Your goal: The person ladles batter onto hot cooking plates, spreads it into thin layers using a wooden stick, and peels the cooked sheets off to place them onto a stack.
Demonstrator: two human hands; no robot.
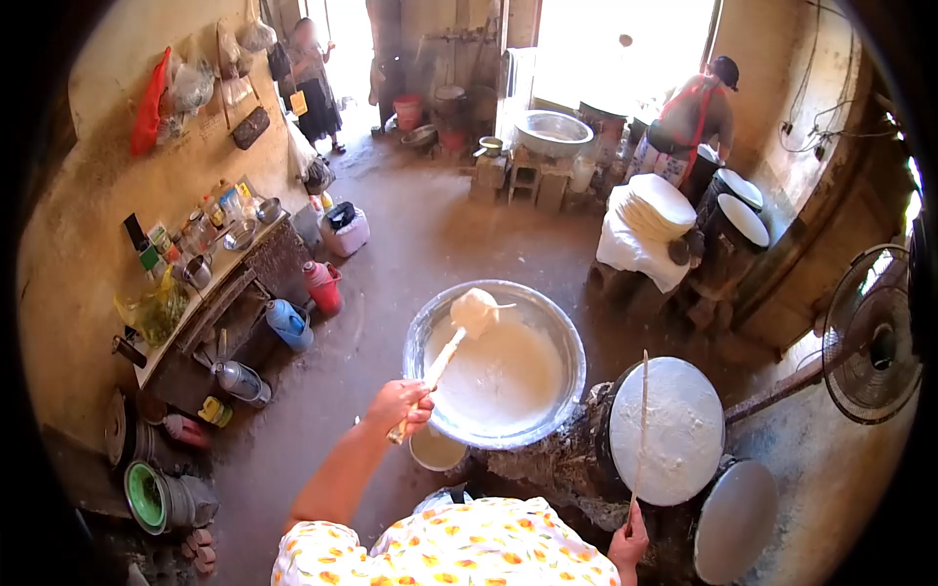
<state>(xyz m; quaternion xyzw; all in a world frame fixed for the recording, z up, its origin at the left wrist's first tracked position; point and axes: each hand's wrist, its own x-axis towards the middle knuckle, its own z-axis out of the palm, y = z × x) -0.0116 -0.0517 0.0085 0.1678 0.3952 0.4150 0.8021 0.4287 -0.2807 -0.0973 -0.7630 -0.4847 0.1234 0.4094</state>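
My left hand [399, 405] is closed around the wooden handle of a ladle [475, 313]. Its batter-coated bowl is over the far side of a wide metal basin [576, 366]. Pale, creamy batter [503, 381] lies in that basin. At lower right, my right hand [629, 539] grips the near end of a long, thin wooden stick [642, 435]. The stick reaches across a round white steaming surface [689, 420] with a patchy white coating; whether it touches cannot be told. A second round pale surface [738, 523] is nearest my right hand's outer side.
A smaller bowl [438, 451] is tucked below the basin. On the right is a standing fan [873, 334]. A stack of white round sheets [657, 207] rests beyond, near a bending co-worker [689, 122]. Another person [313, 83] stands by the doorway. A cluttered table [210, 293] lines the left wall.
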